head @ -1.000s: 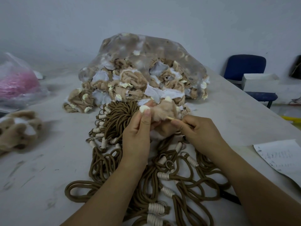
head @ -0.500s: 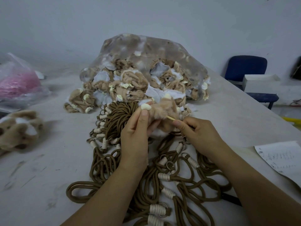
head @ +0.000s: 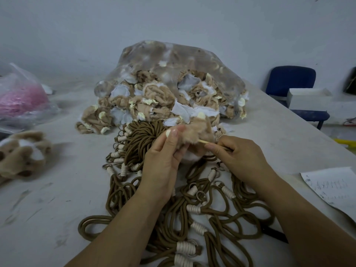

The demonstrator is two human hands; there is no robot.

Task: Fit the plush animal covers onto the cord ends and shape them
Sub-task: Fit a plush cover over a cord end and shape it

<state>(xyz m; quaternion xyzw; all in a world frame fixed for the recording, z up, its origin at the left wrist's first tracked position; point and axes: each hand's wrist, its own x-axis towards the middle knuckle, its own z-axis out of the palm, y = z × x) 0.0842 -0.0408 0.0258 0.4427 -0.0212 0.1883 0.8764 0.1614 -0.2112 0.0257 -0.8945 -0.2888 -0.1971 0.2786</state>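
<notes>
Step in hand is judged to be shaping: the left hand [head: 163,162] grips a tan plush cover [head: 194,132], held just above the pile of brown cords [head: 194,212] at mid-table. The right hand [head: 240,158] pinches a thin wooden stick [head: 202,141] whose tip enters the cover's underside. The cord end is hidden inside the plush (fit cannot be confirmed), and the next move calls for short, controlled pushes to fill out the corners without piercing the fabric, the left-hand grip braced against the thrust.
</notes>
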